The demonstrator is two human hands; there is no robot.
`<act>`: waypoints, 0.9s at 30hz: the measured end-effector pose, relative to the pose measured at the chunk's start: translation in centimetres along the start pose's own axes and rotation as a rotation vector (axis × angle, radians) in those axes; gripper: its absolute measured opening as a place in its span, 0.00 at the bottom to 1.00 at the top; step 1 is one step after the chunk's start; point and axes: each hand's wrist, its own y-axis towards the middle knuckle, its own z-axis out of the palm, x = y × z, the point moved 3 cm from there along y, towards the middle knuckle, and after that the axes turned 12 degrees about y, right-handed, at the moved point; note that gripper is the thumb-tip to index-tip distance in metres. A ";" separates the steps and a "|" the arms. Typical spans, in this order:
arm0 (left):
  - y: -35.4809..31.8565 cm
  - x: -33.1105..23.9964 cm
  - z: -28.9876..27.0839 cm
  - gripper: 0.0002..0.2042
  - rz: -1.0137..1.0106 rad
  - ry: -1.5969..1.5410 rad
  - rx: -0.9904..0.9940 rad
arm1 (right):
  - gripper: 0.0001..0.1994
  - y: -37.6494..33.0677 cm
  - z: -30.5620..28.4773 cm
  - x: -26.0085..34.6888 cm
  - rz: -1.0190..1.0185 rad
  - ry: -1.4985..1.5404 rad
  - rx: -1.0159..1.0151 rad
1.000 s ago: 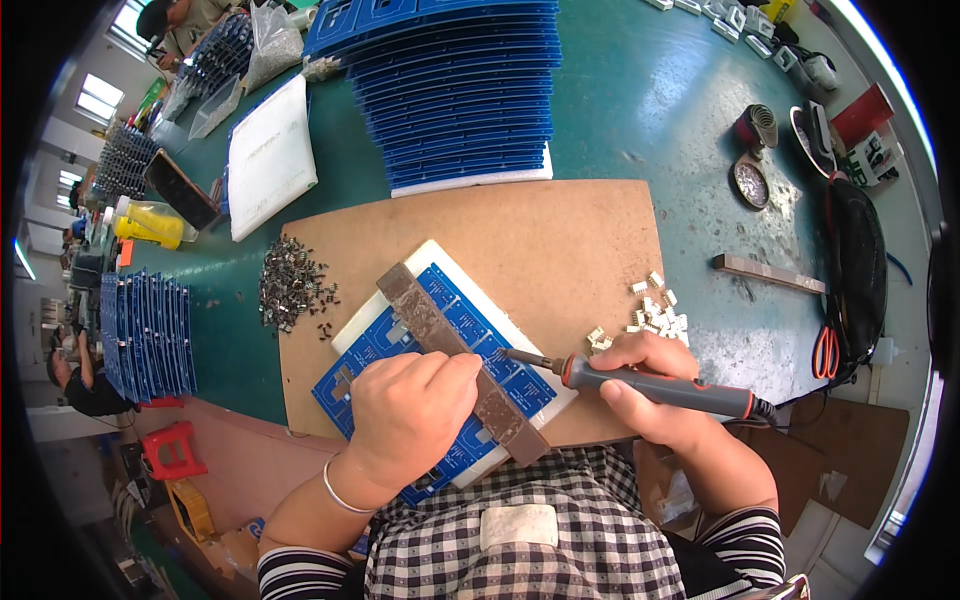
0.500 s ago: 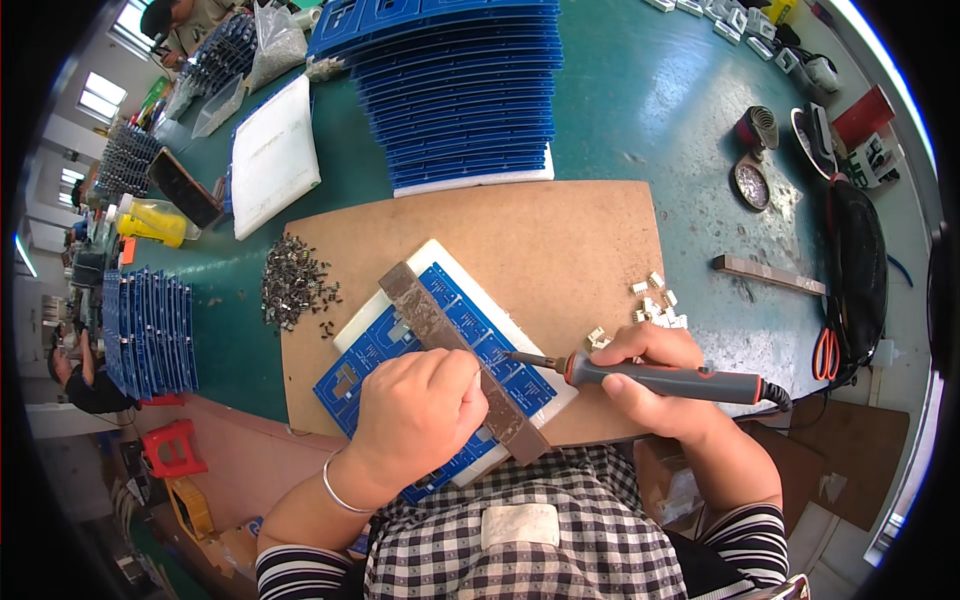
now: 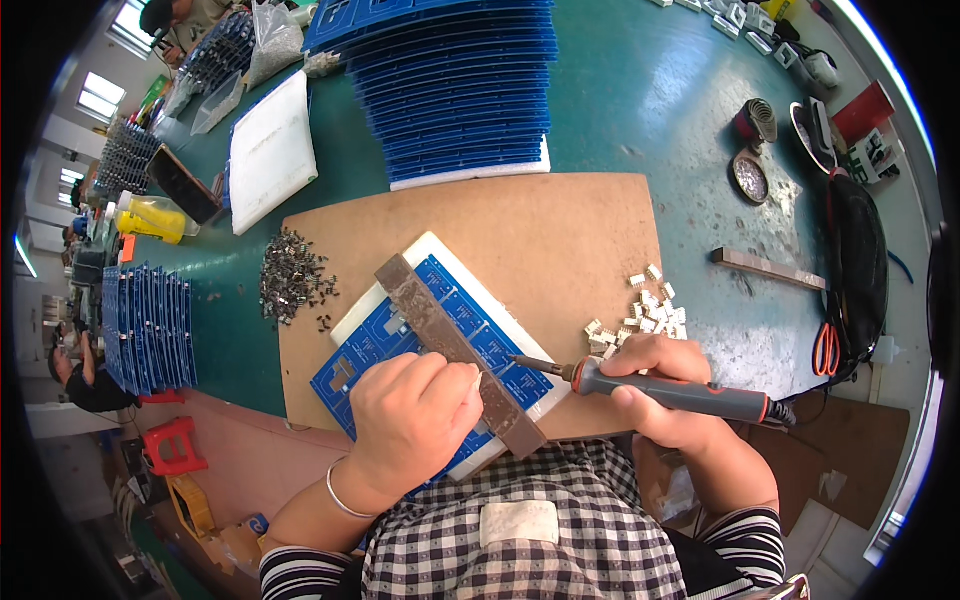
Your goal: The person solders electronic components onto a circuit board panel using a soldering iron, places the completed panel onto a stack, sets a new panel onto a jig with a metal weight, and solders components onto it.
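My right hand point(image 3: 670, 390) is wrapped around a grey soldering iron point(image 3: 690, 393) with orange rings. Its tip points left, at or just over a blue circuit board point(image 3: 478, 325). The board lies tilted on a white foam pad point(image 3: 432, 243), and a brown, worn metal bar point(image 3: 455, 345) crosses it diagonally. Closed over the board's near left part is my left hand point(image 3: 412, 420), its fingers curled beside the bar. Whatever those fingers may hold is hidden. White connectors point(image 3: 655, 312) lie in a loose pile just beyond my right hand.
A brown work board point(image 3: 560, 240) lies under everything, with small black components point(image 3: 292, 275) piled at its left. Stacked blue circuit boards point(image 3: 455, 100) rise at the back. To the right are another metal bar point(image 3: 768, 268), a small round dish point(image 3: 749, 175) and orange-handled scissors point(image 3: 826, 350).
The iron's handle and my right hand have dropped slightly, so the iron slopes more steeply. Its tip stays near the same part of the circuit board. My left hand has barely moved.
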 end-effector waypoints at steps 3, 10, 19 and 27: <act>0.0 0.0 0.4 0.08 0.003 0.003 0.014 | 0.08 0.0 0.2 0.0 -0.028 -0.026 0.005; -0.2 0.0 1.2 0.07 0.010 0.023 -0.013 | 0.08 0.0 0.4 -0.1 -0.012 -0.025 0.007; 0.0 -0.2 1.2 0.07 0.003 0.021 0.049 | 0.08 0.1 0.3 -0.2 0.018 -0.023 0.024; 0.2 -0.4 1.6 0.07 0.009 0.012 0.057 | 0.08 0.3 0.3 -0.2 -0.012 -0.046 0.022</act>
